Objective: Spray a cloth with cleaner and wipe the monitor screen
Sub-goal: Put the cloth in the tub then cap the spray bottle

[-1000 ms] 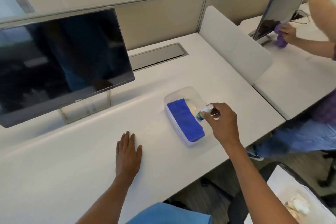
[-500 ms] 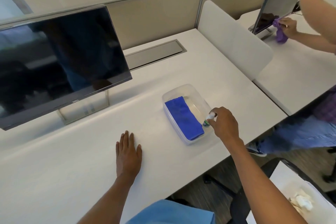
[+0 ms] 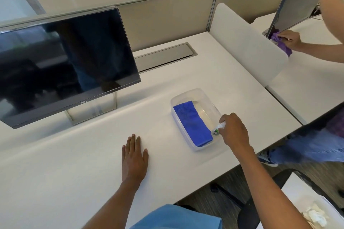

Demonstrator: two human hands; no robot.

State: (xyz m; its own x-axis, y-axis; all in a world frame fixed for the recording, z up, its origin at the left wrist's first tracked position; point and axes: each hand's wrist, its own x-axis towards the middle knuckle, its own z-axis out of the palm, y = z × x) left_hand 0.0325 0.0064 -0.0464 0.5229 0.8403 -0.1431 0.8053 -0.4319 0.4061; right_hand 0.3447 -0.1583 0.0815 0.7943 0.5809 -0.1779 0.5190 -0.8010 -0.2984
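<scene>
With my right hand [image 3: 235,129] gripping the spray bottle [image 3: 218,129] in the tray [image 3: 187,95] and my left hand [image 3: 134,156] flat and open on the surface [image 3: 74,163], I risk misting past the blue cloth [image 3: 191,123] onto the surface.

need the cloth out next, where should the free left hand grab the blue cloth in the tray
Pinch the far end of the blue cloth, coming from above. It lies flat along the left side of the clear tray, whose walls block a side approach. The right hand and spray bottle crowd the near end.

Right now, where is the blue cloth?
The blue cloth lies in the clear tray on the desk, right of the monitor, beside the right hand.
</scene>
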